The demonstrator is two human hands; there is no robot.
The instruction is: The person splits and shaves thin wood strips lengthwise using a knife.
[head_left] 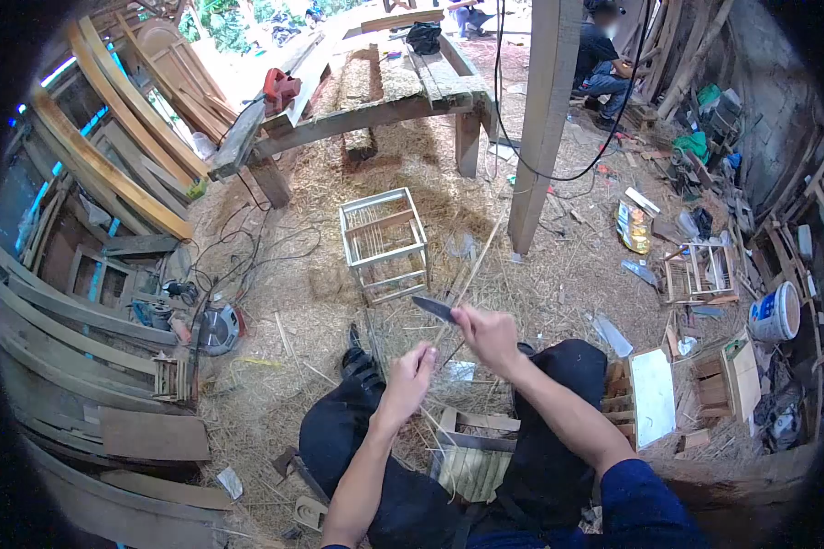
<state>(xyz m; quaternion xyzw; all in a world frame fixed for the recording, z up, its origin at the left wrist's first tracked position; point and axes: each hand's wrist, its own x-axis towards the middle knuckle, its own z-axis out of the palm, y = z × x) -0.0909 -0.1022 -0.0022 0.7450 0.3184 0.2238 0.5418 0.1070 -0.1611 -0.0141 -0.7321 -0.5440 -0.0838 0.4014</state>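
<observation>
My right hand (pixel 487 337) is closed round the handle of a knife (pixel 434 309), whose dark blade points left, across a thin wooden strip (pixel 478 263). My left hand (pixel 410 373) pinches the same strip lower down, between my knees. The strip runs up and to the right, past the blade. Beyond my hands a small wooden frame (pixel 383 243) with thin bars stands on the shavings. Below them, between my legs, lies a slatted wooden piece (pixel 472 471).
A workbench (pixel 375 115) bears a red power tool (pixel 281 90). A post (pixel 542 137) rises right of centre. A circular saw (pixel 220 329) lies left. Right are a white bucket (pixel 775 313) and a white-topped box (pixel 653 397). A person (pixel 604 69) crouches at the back right.
</observation>
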